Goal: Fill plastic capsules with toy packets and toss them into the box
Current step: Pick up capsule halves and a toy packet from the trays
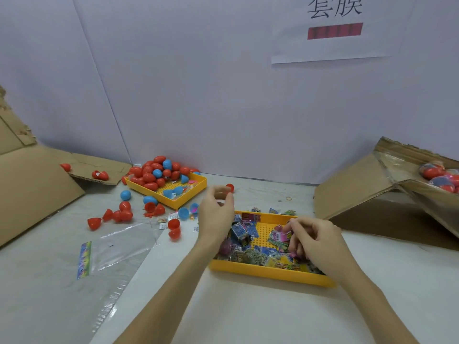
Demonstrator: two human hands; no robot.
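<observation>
Red and blue capsules (159,173) fill a yellow tray (185,198); another yellow tray (268,273) holds multicoloured packets (250,240).

The scene is lit evenly and brightly from above, and only soft shadows are thrown. The left hand (215,214) is smeared by motion blur. Straight lines are bent near the edges by the wide lens.

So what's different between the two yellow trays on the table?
The far tray is heaped with red and blue capsules, while the near tray holds flat printed toy packets. The far tray sits untouched beside the left cardboard, turned at an angle; the near tray lies in front of the person, with the right hand pinching a pink packet over it. Both are shallow yellow plastic with a studded floor.
</observation>
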